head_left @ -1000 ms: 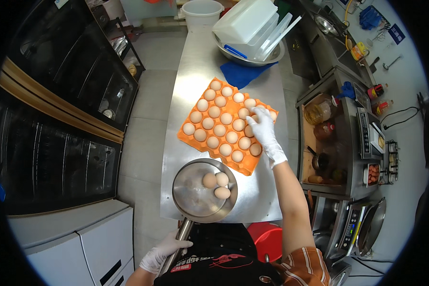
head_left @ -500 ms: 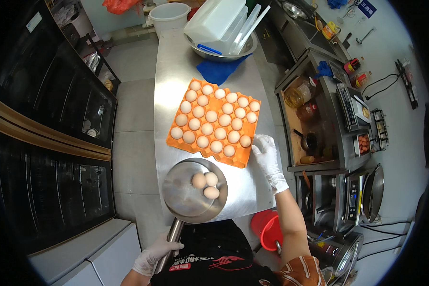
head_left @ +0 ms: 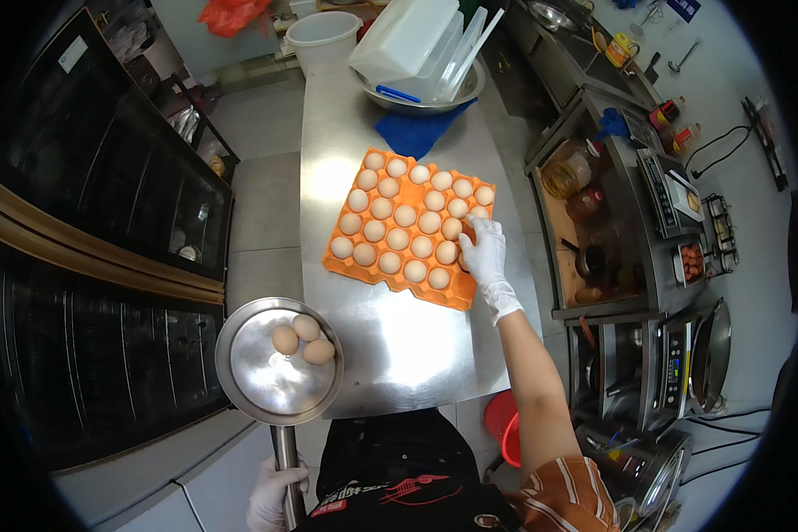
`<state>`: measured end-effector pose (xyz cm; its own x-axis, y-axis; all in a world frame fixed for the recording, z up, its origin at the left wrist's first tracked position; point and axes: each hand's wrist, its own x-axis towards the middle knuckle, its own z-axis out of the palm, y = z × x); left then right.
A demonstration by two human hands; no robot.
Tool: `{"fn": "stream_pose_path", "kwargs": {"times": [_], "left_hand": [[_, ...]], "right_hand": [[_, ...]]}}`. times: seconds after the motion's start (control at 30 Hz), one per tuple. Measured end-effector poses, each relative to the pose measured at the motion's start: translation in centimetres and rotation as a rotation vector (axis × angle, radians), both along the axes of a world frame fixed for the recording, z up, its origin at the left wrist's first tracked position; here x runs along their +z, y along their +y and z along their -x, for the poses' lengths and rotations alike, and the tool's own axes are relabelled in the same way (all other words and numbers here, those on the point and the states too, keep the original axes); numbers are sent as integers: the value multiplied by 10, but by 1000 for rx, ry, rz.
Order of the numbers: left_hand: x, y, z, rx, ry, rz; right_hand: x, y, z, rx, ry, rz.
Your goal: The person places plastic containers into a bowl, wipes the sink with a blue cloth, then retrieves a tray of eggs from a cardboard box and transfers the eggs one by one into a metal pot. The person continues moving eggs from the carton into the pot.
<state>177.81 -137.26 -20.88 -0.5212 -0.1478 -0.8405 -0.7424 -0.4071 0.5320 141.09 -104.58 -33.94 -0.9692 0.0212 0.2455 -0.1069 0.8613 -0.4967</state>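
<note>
My left hand is wrapped round the handle of a steel saucepan, held off the table's near left corner. Inside the pan lie three brown eggs. An orange egg tray with many eggs rests on the steel table, a few of its cups bare. Over the tray's right edge reaches my right hand, gloved in white, its thumb and fingers apart above the cups. It partly covers an egg at the lower right. Whether its fingertips touch an egg is hard to make out.
The steel table bears a metal basin stacked with white plastic containers and a blue cloth. Dark glass-fronted cabinets stand left. A red bucket sits by the near right corner. Shelving with scales runs along the right.
The saucepan, with the eggs in it, has moved left off the table in my left hand. My right hand has moved from beside the tray up over its right edge.
</note>
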Motion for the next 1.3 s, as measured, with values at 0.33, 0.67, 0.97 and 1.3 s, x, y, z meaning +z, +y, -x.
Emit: {"fn": "stream_pose_path", "kwargs": {"times": [0.33,0.67,0.97,1.3], "left_hand": [[-1,-78,36,26,16,-11],[-25,-238,108,-239,-55,-70],[-33,-309,153,-337,-4,-51],[-31,-311,209,-427,-17,-86]], "right_hand": [[6,-40,5,-211,-10,-196],[9,-153,-17,-56,139,-78],[11,-187,-55,-66,-117,-316],[8,-184,-65,-206,-134,93]]}}
